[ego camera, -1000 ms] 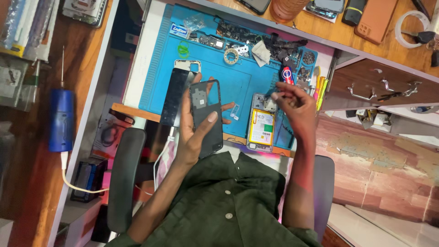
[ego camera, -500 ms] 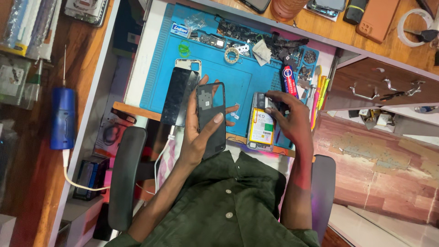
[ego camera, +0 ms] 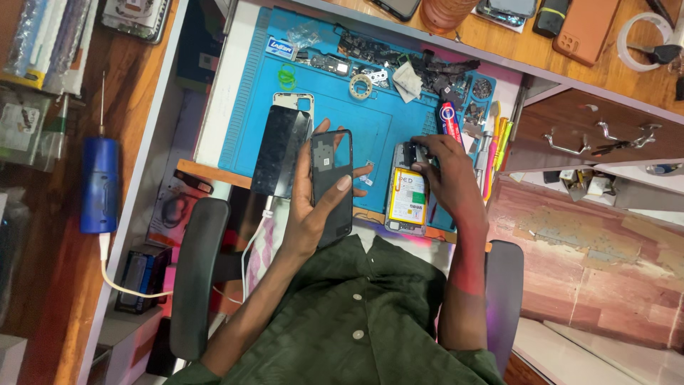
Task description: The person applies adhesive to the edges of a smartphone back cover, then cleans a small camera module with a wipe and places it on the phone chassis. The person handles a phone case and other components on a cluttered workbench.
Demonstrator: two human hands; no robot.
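Note:
My left hand (ego camera: pixel 310 214) holds a dark phone back cover (ego camera: pixel 332 153) upright over the near edge of a blue work mat (ego camera: pixel 335 114), thumb across its face. My right hand (ego camera: pixel 445 175) rests its fingertips on the top end of an opened phone (ego camera: pixel 407 203) with a yellow battery, which lies flat on the mat. A black phone panel (ego camera: pixel 283 151) lies just left of the held cover.
Small parts, a tape roll (ego camera: pixel 360 87) and a cloth litter the mat's far side. Pens and tools (ego camera: pixel 499 139) line its right edge, beside an open wooden drawer (ego camera: pixel 605 135). A blue cylindrical tool (ego camera: pixel 98 187) lies on the left shelf. Chair armrests (ego camera: pixel 196 278) flank my body.
My right hand has come down from the tools at the mat's right side onto the top of the opened phone. The left hand has turned the back cover slightly while still holding it.

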